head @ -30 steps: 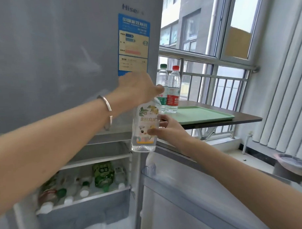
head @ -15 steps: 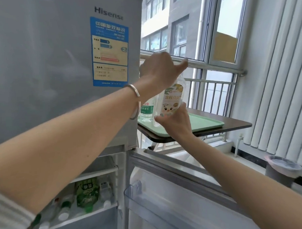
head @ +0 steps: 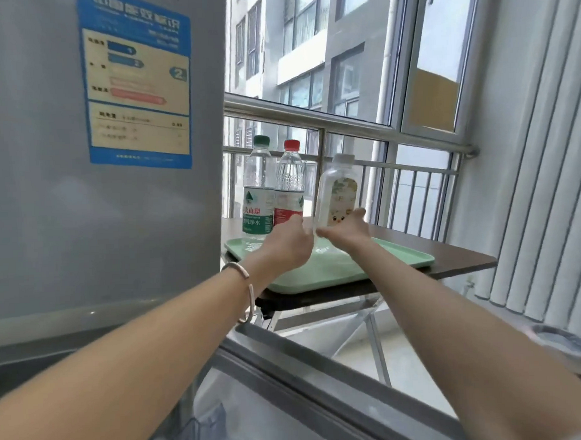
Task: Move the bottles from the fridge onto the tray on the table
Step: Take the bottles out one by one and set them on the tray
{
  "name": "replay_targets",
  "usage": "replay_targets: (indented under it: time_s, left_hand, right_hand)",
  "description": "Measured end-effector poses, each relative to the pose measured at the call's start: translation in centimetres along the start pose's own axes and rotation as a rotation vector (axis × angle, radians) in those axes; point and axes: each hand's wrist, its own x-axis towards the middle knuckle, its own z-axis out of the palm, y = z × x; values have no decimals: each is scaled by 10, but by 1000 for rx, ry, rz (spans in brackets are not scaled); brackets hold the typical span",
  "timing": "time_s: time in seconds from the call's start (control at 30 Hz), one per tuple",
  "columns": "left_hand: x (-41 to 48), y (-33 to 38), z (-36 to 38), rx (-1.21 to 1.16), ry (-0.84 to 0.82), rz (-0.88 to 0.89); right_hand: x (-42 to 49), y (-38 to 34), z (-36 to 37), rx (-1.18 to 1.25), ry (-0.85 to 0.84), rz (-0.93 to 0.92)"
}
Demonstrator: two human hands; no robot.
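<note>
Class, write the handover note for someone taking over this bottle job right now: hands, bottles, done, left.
Right hand grips the white-capped bottle low down, over the tray; left hand is at its side, grip unclear. Its base is hidden, so landing unconfirmed.
Done: green-capped bottle and red-capped bottle stand upright on the tray.
To do: seat this bottle, let go, then check the fridge, whose shelves are out of view.

The white-capped bottle (head: pixel 339 191) has gone from beside the fridge to the green tray (head: pixel 383 266) (right of the red-capped bottle (head: pixel 289 187)). The left hand (head: pixel 286 244) has dropped from cap to base, meeting the right hand (head: pixel 345 232).
</note>
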Motion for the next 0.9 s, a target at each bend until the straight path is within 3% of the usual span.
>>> replay_targets:
  time_s: [0.47,0.77,0.9]
  left_hand:
    - [0,-9,-13,82,10,-36]
    - [-12,-6,-27,21,89,46]
    - [-26,2,-45,23,104,51]
  right_hand:
    - [76,23,52,-18,-196,48]
    - [26,-1,26,-92,96,-144]
    - [-25,-32,6,-229,57,-327]
